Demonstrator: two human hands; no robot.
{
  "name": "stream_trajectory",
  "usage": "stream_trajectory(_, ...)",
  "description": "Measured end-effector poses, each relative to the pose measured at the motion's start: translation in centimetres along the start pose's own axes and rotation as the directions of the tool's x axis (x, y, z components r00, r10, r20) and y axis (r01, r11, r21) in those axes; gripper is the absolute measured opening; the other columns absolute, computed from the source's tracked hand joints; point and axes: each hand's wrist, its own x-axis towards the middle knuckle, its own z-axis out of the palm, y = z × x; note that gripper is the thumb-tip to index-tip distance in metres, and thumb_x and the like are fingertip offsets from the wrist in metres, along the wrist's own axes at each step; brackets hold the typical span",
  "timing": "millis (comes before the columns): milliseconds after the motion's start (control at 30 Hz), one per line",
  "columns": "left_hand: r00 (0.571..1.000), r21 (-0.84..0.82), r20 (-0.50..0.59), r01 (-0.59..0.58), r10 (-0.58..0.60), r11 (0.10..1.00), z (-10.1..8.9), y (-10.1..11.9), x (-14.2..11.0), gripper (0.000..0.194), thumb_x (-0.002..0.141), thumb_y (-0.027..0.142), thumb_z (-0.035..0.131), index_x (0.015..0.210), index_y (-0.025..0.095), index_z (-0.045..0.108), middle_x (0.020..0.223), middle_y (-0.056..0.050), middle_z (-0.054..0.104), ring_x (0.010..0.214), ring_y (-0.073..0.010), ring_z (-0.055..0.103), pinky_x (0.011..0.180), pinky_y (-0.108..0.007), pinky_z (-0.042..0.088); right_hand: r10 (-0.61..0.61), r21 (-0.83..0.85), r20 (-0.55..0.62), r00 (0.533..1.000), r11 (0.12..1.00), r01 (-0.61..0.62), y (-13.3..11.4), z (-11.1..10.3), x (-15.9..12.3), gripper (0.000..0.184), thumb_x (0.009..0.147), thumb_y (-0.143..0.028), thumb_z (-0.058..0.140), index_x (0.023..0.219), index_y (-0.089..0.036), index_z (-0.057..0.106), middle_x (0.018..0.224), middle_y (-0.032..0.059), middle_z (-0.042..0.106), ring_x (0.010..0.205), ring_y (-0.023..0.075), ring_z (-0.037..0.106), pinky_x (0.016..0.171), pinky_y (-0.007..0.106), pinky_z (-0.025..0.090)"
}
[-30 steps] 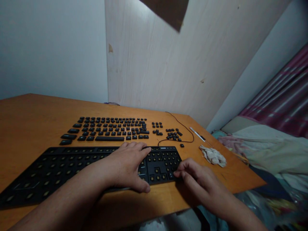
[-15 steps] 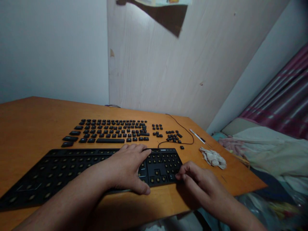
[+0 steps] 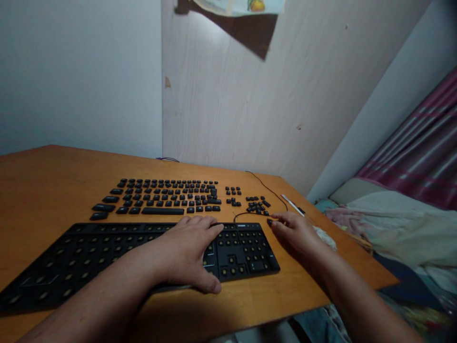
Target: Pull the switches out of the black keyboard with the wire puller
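Note:
A black keyboard [image 3: 228, 250] stripped of its keycaps lies near the table's front, its switch stems showing. My left hand [image 3: 189, 247] rests spread across it, fingers by the back edge and thumb over the front edge. Beyond the keyboard's right end, my right hand [image 3: 296, 231] has thumb and forefinger closed at a small black keycap [image 3: 269, 222] low over the table. Part of that keycap is hidden by the fingertips. Just behind are more number-pad keycaps [image 3: 256, 207] in a loose cluster. The main keycaps [image 3: 162, 211] lie in rows behind the keyboard.
A thin black cable [image 3: 266, 184] curves behind the keycaps. To the right are a slim white stick-like item [image 3: 293, 206] and a crumpled white cloth [image 3: 325, 238], partly covered by my right arm. The wooden table [image 3: 53, 181] meets a wall at the back; bedding [image 3: 389, 214] lies beyond its right edge.
My right hand has moved away from the keyboard's front right corner, back to the loose keycap by the number-pad cluster. The left hand stays on the keyboard.

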Motion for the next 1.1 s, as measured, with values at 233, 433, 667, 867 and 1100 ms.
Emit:
stream_trajectory(233,1.000,-0.004,-0.005,-0.010,0.010,1.000,0.1,-0.3,0.1,0.107,0.054,0.074,0.065,0.144,0.022,0.041,0.148,-0.013,0.038,0.135,-0.0374,0.034,0.112,-0.047,0.027,-0.048,-0.081,0.084,0.995,0.995,0.055,-0.1,0.4,0.9,0.033,0.088,-0.030,0.053,0.110,-0.012,0.070,0.099,0.0124,0.068,0.092,0.0230,0.062,0.085,0.035,0.046)
stream_trajectory(433,1.000,-0.002,0.008,0.001,-0.001,1.000,0.2,-0.2,0.2,0.107,0.053,0.073,0.066,0.144,0.021,0.041,0.148,-0.013,0.039,0.135,-0.0367,0.034,0.112,-0.046,0.027,-0.063,-0.019,0.042,0.997,0.998,0.064,0.2,0.9,0.4,0.024,0.085,-0.030,0.058,0.099,-0.017,0.073,0.095,0.0104,0.069,0.088,0.0234,0.062,0.083,0.036,0.046)
stream_trajectory(667,1.000,0.011,-0.007,-0.016,0.016,1.000,0.2,-0.2,0.1,0.107,0.054,0.074,0.065,0.144,0.022,0.041,0.147,-0.013,0.040,0.132,-0.0359,0.037,0.110,-0.046,0.029,-0.049,0.333,0.044,0.998,0.943,0.031,-2.9,-0.8,-3.4,0.020,0.084,-0.036,0.064,0.095,-0.020,0.070,0.090,0.0048,0.067,0.082,0.0192,0.063,0.074,0.031,0.047)
stream_trajectory(867,1.000,0.021,-0.005,-0.014,0.015,1.000,0.3,-0.3,0.3,0.107,0.054,0.075,0.065,0.144,0.023,0.041,0.147,-0.013,0.040,0.131,-0.0366,0.039,0.110,-0.047,0.030,-0.224,0.326,0.178,0.958,0.932,0.157,-5.8,-2.7,-6.3,0.021,0.087,-0.035,0.063,0.103,-0.023,0.071,0.085,0.0038,0.063,0.079,0.0160,0.060,0.071,0.029,0.046)
stream_trajectory(1100,1.000,0.024,0.006,-0.010,0.009,1.000,0.4,-0.3,0.3,0.109,0.053,0.075,0.065,0.145,0.022,0.040,0.147,-0.014,0.040,0.131,-0.0369,0.038,0.110,-0.048,0.029,-0.216,0.224,0.267,0.939,0.962,0.157,-6.6,-2.0,-7.4,0.019,0.090,-0.033,0.060,0.103,-0.023,0.070,0.085,0.0030,0.059,0.079,0.0143,0.058,0.070,0.026,0.044)
